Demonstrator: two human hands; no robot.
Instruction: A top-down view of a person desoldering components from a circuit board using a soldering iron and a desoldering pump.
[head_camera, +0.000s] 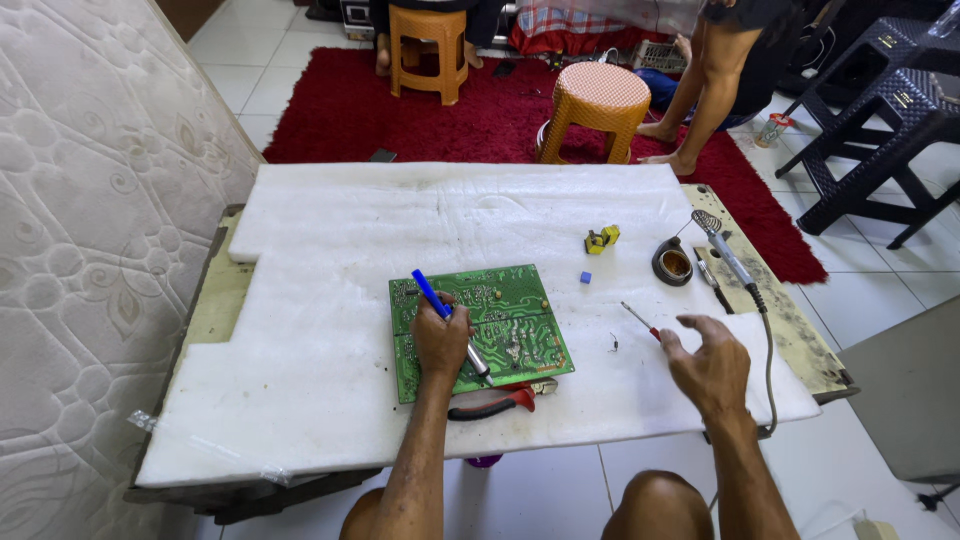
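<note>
A green circuit board (520, 320) lies on a white foam pad (330, 300) covering the table. My left hand (440, 340) rests on the board and is shut on a tool with a blue handle and metal tip (432, 293). My right hand (712, 362) hovers open above the pad to the right of the board, fingers spread, next to a small red-handled screwdriver (640, 321). Red-handled pliers (495, 402) lie at the board's near edge.
A soldering iron (728, 255) on its stand, a round flux tin (673, 264), a yellow component (601, 239) and a small blue part (585, 277) sit at the right. A mattress (90, 230) stands on the left. Two orange stools (597, 105) and a person's legs (700, 90) are beyond on a red rug.
</note>
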